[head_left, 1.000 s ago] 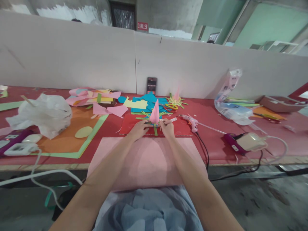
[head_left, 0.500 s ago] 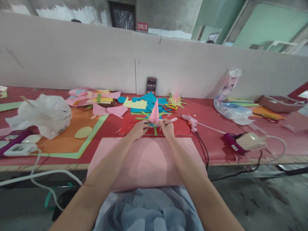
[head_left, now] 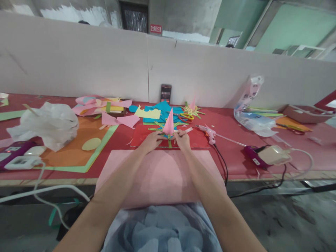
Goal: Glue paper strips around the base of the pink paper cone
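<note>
A paper craft with a pink pointed cone point(head_left: 168, 123) stands upright on a blue base with green paper strips spreading out around it. My left hand point(head_left: 152, 140) is at its left side, thumb and fingers closed on the edge of the base. On the other side, my right hand point(head_left: 183, 140) pinches the lower right edge; the exact spot is hidden by the fingertips. A pale paper strip point(head_left: 189, 130) sticks out past the right fingers. Beneath the craft lies a red board point(head_left: 202, 140), and a pink sheet point(head_left: 160, 178) is under my forearms.
A pink glue gun point(head_left: 210, 134) lies to the right, wired near a purple power strip point(head_left: 253, 155). Yellow-handled scissors point(head_left: 187, 117) and a similar craft point(head_left: 192, 105) sit behind. Paper scraps point(head_left: 102, 105) and a crumpled plastic bag point(head_left: 49, 122) are left.
The right fingers have shifted very slightly at the craft's edge. Otherwise both hands and the craft stay in place.
</note>
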Available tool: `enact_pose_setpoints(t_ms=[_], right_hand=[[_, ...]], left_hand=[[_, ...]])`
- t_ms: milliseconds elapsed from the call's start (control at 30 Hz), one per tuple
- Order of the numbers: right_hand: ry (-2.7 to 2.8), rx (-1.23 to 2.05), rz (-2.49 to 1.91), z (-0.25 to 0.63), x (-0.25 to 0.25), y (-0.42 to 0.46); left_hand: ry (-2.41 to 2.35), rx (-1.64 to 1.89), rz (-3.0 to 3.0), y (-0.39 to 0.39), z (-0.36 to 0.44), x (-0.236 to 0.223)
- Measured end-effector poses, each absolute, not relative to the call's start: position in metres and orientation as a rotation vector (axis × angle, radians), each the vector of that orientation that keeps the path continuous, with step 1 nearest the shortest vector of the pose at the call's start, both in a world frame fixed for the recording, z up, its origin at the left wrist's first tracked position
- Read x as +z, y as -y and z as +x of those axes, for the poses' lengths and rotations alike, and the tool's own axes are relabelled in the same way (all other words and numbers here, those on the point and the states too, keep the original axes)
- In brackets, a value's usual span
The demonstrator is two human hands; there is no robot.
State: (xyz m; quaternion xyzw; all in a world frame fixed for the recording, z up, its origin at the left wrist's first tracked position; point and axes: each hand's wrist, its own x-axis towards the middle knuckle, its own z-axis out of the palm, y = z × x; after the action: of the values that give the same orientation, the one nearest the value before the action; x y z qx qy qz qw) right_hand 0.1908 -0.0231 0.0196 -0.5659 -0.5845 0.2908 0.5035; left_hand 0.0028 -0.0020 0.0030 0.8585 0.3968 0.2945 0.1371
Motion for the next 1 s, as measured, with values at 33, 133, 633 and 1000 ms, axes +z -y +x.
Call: enact_pose_setpoints(t_ms=[33, 133, 633, 1000], right_hand=[[1.409, 0.719, -1.371, 0.1905, 0.0206, 0.0237], [1.393, 0.741, -1.374, 0.1904, 0.0221, 0.0244], [1.395, 0.683, -1.351, 0.1932, 0.0139, 0.0187], [1.413, 0.657, -1.368, 0.1916, 0.0151, 0.0203]], left_hand=[[-1.146, 0.853, 2.484, 0.0021, 0.0028, 0.0032], [-1.153, 0.843, 2.480, 0.0026, 0.0028, 0.0040], [-1.159, 0.843, 2.464, 0.0047, 0.0030, 0.0063], [-1.165, 0.844, 2.463, 0.0052, 0.0034, 0.0073]])
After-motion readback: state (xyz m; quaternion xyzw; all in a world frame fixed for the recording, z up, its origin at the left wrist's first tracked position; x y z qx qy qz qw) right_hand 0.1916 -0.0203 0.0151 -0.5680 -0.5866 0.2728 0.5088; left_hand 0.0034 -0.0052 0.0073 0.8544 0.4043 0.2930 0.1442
